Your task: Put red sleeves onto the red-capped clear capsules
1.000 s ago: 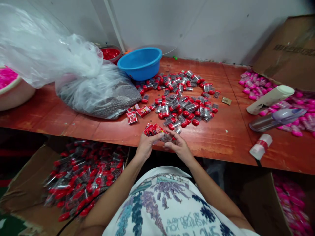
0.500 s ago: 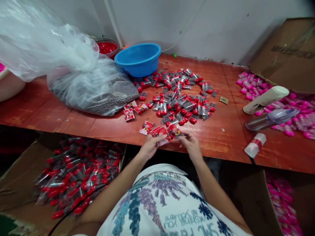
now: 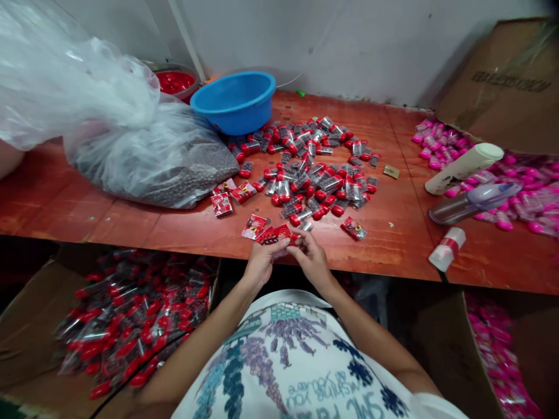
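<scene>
One red packet (image 3: pixel 353 228) moved rightward; left hand (image 3: pixel 262 263) pinching packets (image 3: pixel 271 235); right hand (image 3: pixel 313 257): grip unclear; three packets (image 3: pixel 222 205) beside bag (image 3: pixel 161 160).

A flat, square, red printed packet of shiny plastic (image 3: pixel 353 228), which half a second ago was in the right hand (image 3: pixel 312 259), now lies by itself on the reddish wooden tabletop (image 3: pixel 384 247), to the right of the hands. The right hand has gone back to the left hand (image 3: pixel 262 262), its fingertips now at the fanned red printed packets (image 3: pixel 274 234) there. Another red-and-pink printed packet (image 3: pixel 254 227), not lying apart a second ago, now rests just left of the fan. The whole view has swung rightward, so the pale round tub (image 3: pixel 9 158) barely shows and its pink contents have left the view.
</scene>
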The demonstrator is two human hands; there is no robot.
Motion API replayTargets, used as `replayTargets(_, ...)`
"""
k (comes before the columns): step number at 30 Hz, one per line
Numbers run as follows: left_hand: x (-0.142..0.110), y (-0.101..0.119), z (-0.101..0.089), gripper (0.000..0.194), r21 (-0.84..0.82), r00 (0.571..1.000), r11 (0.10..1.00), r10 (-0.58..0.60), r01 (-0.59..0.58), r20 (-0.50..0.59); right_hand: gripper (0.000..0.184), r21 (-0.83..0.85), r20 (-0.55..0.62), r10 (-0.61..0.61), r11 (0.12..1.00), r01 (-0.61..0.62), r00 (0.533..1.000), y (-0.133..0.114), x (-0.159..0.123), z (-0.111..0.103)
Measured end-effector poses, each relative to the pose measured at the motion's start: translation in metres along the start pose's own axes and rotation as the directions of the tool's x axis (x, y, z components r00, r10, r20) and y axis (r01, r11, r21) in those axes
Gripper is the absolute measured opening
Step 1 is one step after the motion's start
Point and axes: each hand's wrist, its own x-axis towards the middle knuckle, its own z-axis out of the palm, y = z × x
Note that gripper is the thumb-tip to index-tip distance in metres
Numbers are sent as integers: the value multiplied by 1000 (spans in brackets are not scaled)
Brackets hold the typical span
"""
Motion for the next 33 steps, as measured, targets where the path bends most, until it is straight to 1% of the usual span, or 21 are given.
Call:
replayTargets(2, -2, 1, -5, 27, 10, 1000, 1000, -7, 7, 13, 41, -67, 70, -37, 997, 42, 997, 0, 4, 6)
replayTargets(5, -3, 3, -13, 26, -34, 999, 999, -31, 32, 25, 40, -243, 227, -100, 957, 156, 969, -2, 13, -7)
replayTargets(7, -3, 4, -17, 25, -80, 998, 995, -59, 58, -14, 40, -369, 289, -151, 893, 255, 945, -2, 22, -22)
replayTargets(10, 1, 8, -21, 18, -125, 989, 988, -103, 90, -102, 45, -567, 321, -212, 738, 366, 923, 3, 36, -45)
replayTargets(12, 4, 12, -22, 16, -153, 983, 983, -119, 97, -138, 45, -636, 360, -215, 655, 407, 908, 10, 42, -56)
replayTargets(14, 7, 15, -24, 13, -200, 979, 975, -128, 95, -158, 37, -642, 400, -204, 633, 432, 894, 16, 43, -61)
replayTargets(15, 9, 17, -24, 11, -229, 976, 969, -138, 97, -168, 32, -631, 404, -198, 647, 429, 893, 17, 41, -60)
replayTargets(16, 10, 19, -24, 11, -257, 973, 961, -146, 97, -177, 29, -609, 390, -193, 679, 410, 900, 18, 38, -57)
replayTargets(17, 11, 20, -24, 11, -282, 971, 955, -153, 96, -186, 27, -573, 356, -182, 732, 368, 917, 17, 33, -51)
replayTargets(18, 12, 21, -24, 11, -300, 969, 949, -157, 95, -192, 26, -512, 303, -162, 803, 303, 939, 15, 27, -45)
replayTargets(20, 13, 22, -23, 12, -316, 969, 945, -155, 90, -190, 31, -306, 180, -86, 942, 139, 980, 9, 14, -28)
replayTargets(21, 13, 22, -22, 11, -317, 971, 945, -151, 86, -186, 36, -179, 139, -34, 982, 59, 990, 4, 7, -20)
replayTargets(23, 13, 21, -20, 10, -314, 973, 946, -139, 77, -182, 43, 28, 112, 59, 998, -63, 992, -5, -2, -5)
replayTargets(25, 12, 20, -17, 9, -315, 977, 947, -123, 63, -176, 43, 127, 113, 113, 984, -127, 987, -13, -6, 6)
replayTargets(27, 11, 18, -15, 9, -318, 982, 947, -95, 38, -166, 43, 136, 88, 132, 980, -143, 987, -18, -5, 11)
replayTargets(29, 11, 17, -14, 8, -316, 986, 949, -50, -3, -161, 43, 92, 51, 127, 987, -131, 991, -20, -4, 12)
replayTargets(31, 10, 16, -14, 11, -301, 988, 952, 0, -47, -155, 41, 43, 49, 114, 992, -117, 992, -21, -3, 13)
replayTargets(33, 9, 16, -14, 16, -281, 988, 955, 52, -91, -147, 41, 29, 65, 113, 993, -115, 991, -22, -3, 13)
